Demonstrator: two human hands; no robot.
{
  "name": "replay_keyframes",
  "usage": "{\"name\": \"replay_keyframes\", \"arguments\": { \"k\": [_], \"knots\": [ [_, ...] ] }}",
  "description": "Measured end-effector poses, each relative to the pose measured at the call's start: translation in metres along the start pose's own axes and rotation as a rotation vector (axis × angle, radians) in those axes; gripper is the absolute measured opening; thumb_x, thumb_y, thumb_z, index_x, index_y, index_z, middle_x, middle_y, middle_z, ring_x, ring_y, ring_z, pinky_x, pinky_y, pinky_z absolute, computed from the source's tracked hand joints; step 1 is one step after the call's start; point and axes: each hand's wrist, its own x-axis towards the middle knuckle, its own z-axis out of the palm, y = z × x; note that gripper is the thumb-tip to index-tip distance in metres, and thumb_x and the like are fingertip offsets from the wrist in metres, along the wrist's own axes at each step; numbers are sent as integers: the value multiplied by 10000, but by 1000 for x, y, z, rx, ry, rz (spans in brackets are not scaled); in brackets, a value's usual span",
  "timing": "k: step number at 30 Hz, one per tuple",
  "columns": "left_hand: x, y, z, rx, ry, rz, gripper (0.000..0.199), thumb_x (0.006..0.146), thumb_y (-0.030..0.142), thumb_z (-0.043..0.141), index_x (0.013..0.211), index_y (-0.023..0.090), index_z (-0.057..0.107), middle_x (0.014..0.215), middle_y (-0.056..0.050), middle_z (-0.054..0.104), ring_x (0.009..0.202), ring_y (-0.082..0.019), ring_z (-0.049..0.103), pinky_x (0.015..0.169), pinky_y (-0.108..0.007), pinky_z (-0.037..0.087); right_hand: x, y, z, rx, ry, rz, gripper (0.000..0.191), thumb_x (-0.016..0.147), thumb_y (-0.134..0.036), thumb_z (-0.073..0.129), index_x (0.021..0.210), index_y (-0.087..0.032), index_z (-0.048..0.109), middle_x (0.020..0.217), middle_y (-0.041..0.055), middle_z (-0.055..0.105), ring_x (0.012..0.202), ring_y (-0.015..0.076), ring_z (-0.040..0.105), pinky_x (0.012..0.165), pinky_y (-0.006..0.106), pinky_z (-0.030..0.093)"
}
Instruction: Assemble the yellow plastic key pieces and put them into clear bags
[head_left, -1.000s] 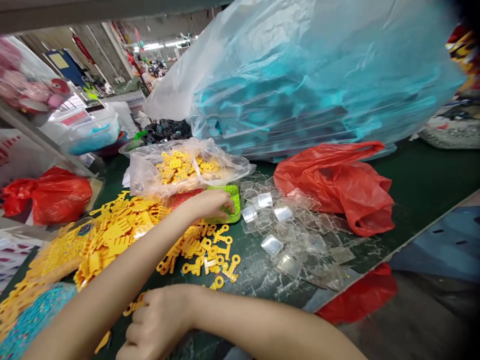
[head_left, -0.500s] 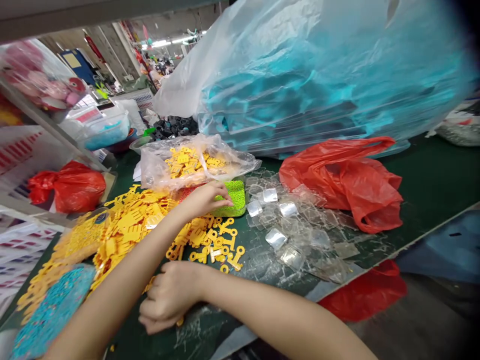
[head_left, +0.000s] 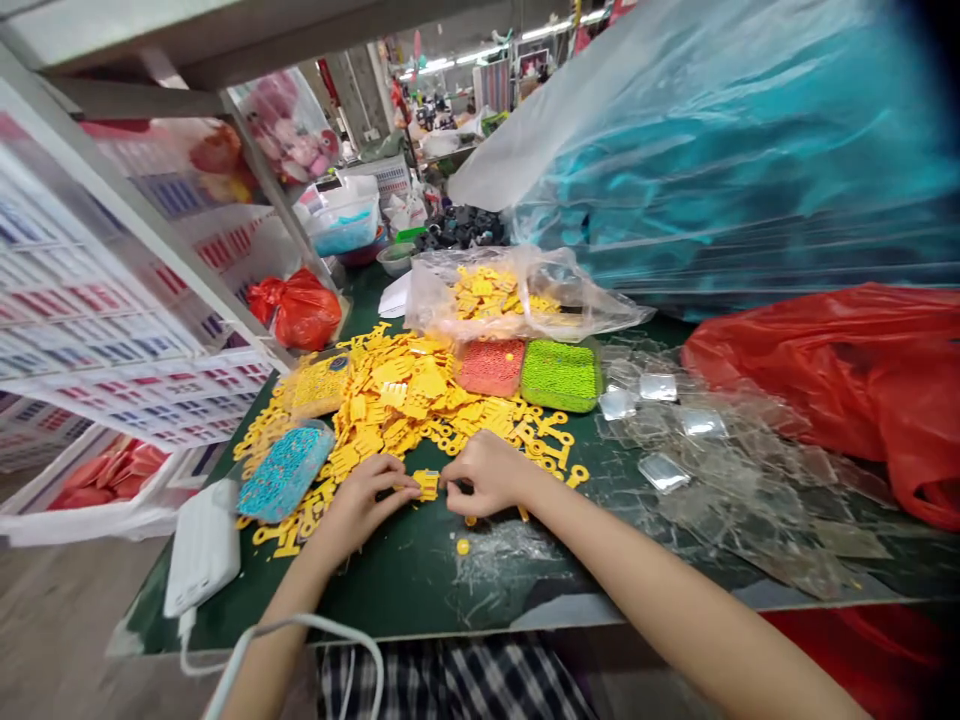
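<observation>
The left hand (head_left: pixel 367 497) gripped a small yellow piece (head_left: pixel 427 485) in its fingers over the bench (head_left: pixel 405 590); the right hand's (head_left: pixel 491 474) fingers were pinched closed just beside it. Beyond, a red tray (head_left: pixel 490 367) and a green tray (head_left: pixel 561 375) held beads matching their names, as did a blue tray (head_left: pixel 285 470) and a yellow tray (head_left: pixel 317 386) leftward. A clear bag (head_left: pixel 585 305) contained yellow parts (head_left: pixel 487 292).
</observation>
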Motion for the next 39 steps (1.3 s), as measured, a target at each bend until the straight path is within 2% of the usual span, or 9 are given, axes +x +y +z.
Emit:
{"name": "replay_keyframes", "arguments": {
  "k": [4,8,16,22,30,34,39],
  "knots": [
    [-4,-7,15,29,-8,44,380,979,460,482,891,210,754,862,-54,633,835,-176,604,747,-285,463,-1,-8,0,47,-126,45,245,708,-225,532,735,-219,776,473,-1,621,449,117,453,497,238,241],
    [-4,-7,17,27,-6,62,359,962,464,513,884,215,759,844,-44,629,823,-171,585,751,-291,436,0,-9,-1,38,-180,54,268,719,-230,529,784,-224,789,510,11,654,450,120,453,504,246,239],
    [-5,-9,21,26,-5,88,373,947,508,509,925,248,775,835,-37,641,817,-173,563,738,-302,416,1,-12,1,20,-205,69,284,738,-241,524,827,-238,794,566,20,692,450,120,455,505,259,216],
    [-6,-11,24,-11,-2,77,391,930,546,505,973,267,777,870,-46,659,847,-184,564,753,-309,434,2,-11,1,11,-216,73,260,733,-227,528,757,-223,786,535,23,680,447,120,444,503,256,216],
    [-2,-10,21,7,-36,62,398,916,555,532,968,235,763,880,-53,666,840,-188,585,754,-308,442,0,-11,4,34,-208,75,257,737,-231,525,742,-214,781,546,29,686,448,120,458,506,252,224],
    [-2,-7,20,9,-55,22,348,916,521,566,954,232,756,883,-48,673,855,-188,591,774,-315,443,0,-10,3,40,-219,79,253,738,-238,527,744,-212,778,559,28,693,457,122,481,511,253,234],
    [-3,-3,19,26,-52,33,291,945,452,560,938,239,758,880,-41,671,861,-187,586,793,-325,440,0,-13,2,45,-229,87,250,742,-221,522,740,-208,771,592,35,710,483,126,508,534,254,263]
  ]
}}
